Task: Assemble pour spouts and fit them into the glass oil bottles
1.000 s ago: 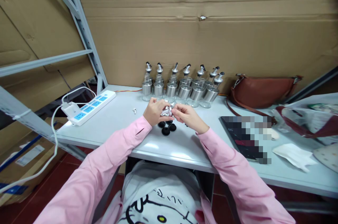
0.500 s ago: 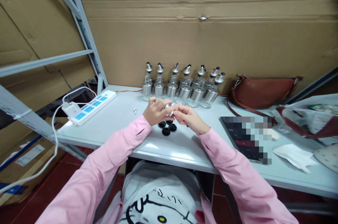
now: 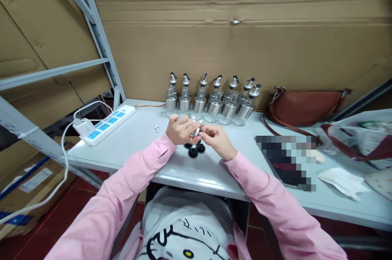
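My left hand [image 3: 181,129] is closed around a silver bottle pourer top [image 3: 196,132], its pale round end facing right; the fingers cover most of it. My right hand [image 3: 217,139] meets it from the right, thumb and fingertips pinched at that end. A small dark bit shows at the right fingertips, too small to name. Just below the hands, several black ribbed stoppers [image 3: 192,153] lie on the grey table [image 3: 131,141], partly hidden by the left hand. Behind stand glass bottles with steel sleeves [image 3: 199,102], the rear ones bearing silver pourers with black flaps [image 3: 217,80].
A white power strip [image 3: 107,125] with cables lies at the left, near a small white earbud-like piece [image 3: 157,129]. To the right are a brown bag [image 3: 306,106], a blurred dark flat object [image 3: 284,166], a white tissue [image 3: 343,182] and a plastic bag [image 3: 361,137]. Cardboard [image 3: 245,47] stands behind.
My right hand has shifted slightly left and down, its fingertips still at the end of the pourer top. The pourer top's pale end has turned more to the right. My left hand has barely moved.
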`<state>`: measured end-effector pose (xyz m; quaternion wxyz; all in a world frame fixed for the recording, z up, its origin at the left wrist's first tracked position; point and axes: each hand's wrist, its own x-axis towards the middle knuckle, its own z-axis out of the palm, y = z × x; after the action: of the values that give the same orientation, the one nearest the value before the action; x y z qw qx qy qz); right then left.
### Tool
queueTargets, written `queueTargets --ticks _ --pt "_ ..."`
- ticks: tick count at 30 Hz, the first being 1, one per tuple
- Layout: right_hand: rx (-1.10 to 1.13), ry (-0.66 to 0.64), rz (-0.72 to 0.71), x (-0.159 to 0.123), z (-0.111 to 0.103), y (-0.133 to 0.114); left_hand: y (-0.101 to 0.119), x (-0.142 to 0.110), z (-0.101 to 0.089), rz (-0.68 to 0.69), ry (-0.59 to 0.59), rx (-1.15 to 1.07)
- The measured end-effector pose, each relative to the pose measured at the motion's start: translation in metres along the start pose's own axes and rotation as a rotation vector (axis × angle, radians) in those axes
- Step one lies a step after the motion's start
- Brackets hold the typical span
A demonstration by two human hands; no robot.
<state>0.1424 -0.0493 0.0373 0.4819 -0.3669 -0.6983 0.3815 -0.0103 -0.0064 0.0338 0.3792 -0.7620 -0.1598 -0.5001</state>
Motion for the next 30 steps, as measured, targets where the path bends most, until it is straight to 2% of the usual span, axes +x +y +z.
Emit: queueTargets --ticks 4,9,11,13,17,19,21,25,27,30 --pt "-0.133 0.08 -0.079 -0.002 0.004 -0.002 -0.001 0.0 -0.001 -0.034 -0.045 -0.022" --pt "-0.37 0.169 -0.239 -0.005 0.003 -0.003 -0.004 -0.002 0.003 -0.081 -0.209 -0.084" --pt "-0.408 0.173 -0.263 -0.005 0.002 -0.003 -0.005 -0.003 0.003 -0.082 -0.238 -0.108" --pt "-0.387 0.151 -0.222 -0.004 0.001 -0.002 -0.007 -0.004 0.003 -0.086 -0.235 -0.11" --pt "-0.158 -0.004 0.016 -0.002 0.002 0.001 -0.006 -0.007 0.002 -0.129 -0.248 -0.061" --pt "-0.088 -0.026 0.083 -0.001 0.003 0.004 -0.001 -0.006 0.002 -0.162 -0.268 -0.018" --pt "-0.141 0.049 0.069 0.0 0.004 0.007 0.007 -0.004 0.003 -0.193 -0.28 0.01" --pt "-0.4 0.307 -0.068 0.001 0.006 0.01 0.023 0.003 0.005 -0.295 -0.293 -0.02" --pt "-0.506 0.355 -0.119 -0.001 0.007 0.01 0.026 0.005 0.005 -0.343 -0.311 -0.08" --pt "-0.603 0.35 -0.193 -0.003 0.008 0.011 0.024 0.005 0.004 -0.397 -0.353 -0.202"
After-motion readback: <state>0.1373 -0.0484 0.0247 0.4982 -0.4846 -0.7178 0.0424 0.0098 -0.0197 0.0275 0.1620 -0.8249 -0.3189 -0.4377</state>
